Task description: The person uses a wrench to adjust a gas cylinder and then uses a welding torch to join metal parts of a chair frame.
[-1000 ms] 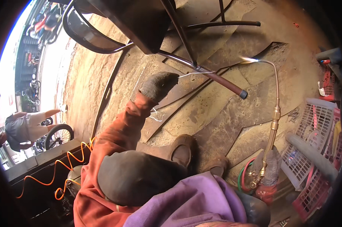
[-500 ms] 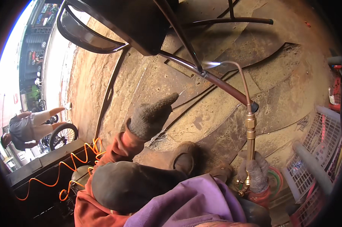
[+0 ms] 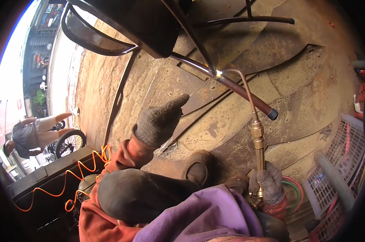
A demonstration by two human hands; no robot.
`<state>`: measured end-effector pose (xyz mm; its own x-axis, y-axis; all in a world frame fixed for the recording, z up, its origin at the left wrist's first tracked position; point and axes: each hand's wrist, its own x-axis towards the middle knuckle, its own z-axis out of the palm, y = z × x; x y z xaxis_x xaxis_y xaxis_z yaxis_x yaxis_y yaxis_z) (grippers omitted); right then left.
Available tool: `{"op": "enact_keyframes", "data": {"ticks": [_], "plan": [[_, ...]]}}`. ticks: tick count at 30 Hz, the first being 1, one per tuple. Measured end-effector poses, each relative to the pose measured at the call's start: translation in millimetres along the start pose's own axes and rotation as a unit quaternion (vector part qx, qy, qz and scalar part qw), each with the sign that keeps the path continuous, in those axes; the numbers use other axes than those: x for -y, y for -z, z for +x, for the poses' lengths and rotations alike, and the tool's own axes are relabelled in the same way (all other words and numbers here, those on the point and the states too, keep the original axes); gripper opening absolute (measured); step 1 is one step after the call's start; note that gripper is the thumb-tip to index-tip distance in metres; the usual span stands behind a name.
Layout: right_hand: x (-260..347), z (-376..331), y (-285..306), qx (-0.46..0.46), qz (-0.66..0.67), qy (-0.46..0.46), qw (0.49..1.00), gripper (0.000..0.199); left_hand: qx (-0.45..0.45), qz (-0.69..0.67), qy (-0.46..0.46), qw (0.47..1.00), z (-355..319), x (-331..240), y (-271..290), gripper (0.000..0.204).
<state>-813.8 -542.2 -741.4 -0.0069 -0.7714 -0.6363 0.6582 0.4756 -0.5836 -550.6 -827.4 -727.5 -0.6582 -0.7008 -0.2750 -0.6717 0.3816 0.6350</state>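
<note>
My right hand (image 3: pixel 269 183), in a grey knit glove, is wrapped round the brass handle of a gas torch (image 3: pixel 258 139). Its thin copper neck bends left, and the bright flame meets a joint on a dark brown metal tube frame (image 3: pixel 247 95), where a slanting tube joins a longer one. My left hand (image 3: pixel 157 123), also gloved, is closed left of and below the joint, apart from the frame, with its fingers pressed together toward the right. A thin pale wire seems to pass through that hand; strands show near its wrist, but the grip is hidden.
The frame's dark panel (image 3: pixel 142 24) and curved arm stand at the top. Perforated plastic crates (image 3: pixel 330 161) are at the right, with red and green hoses (image 3: pixel 297 191) near my right wrist. An orange coiled hose (image 3: pixel 65 183) lies lower left. A person (image 3: pixel 29 135) and a wheel are farther left.
The torch has shifted left and slightly down, so its flame now glows on the tube joint. My left hand has barely moved.
</note>
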Motion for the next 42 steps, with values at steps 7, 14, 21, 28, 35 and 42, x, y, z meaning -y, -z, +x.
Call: {"op": "enact_keyframes", "data": {"ticks": [7,14,21,28,35,42], "plan": [[-2,2,2,0.006,-0.017,0.008,1.000,0.043,-0.007,0.033,-0.032,0.999,-2,4,2,0.040],[-1,3,0,0.013,-0.032,0.013,0.999,0.042,-0.007,0.034,-0.037,0.999,2,-3,7,0.040],[-1,1,0,0.001,-0.029,0.004,1.000,0.041,-0.016,0.039,-0.051,0.998,7,-16,17,0.041],[-5,3,0,0.004,-0.017,0.009,1.000,0.039,-0.013,0.087,-0.065,0.994,10,-15,21,0.042],[-8,5,-2,-0.015,-0.036,0.024,0.999,0.039,-0.002,0.115,-0.062,0.991,11,-18,26,0.042],[-4,3,0,0.008,-0.009,0.004,1.000,0.031,-0.009,0.118,-0.071,0.990,10,-15,26,0.043]]}}
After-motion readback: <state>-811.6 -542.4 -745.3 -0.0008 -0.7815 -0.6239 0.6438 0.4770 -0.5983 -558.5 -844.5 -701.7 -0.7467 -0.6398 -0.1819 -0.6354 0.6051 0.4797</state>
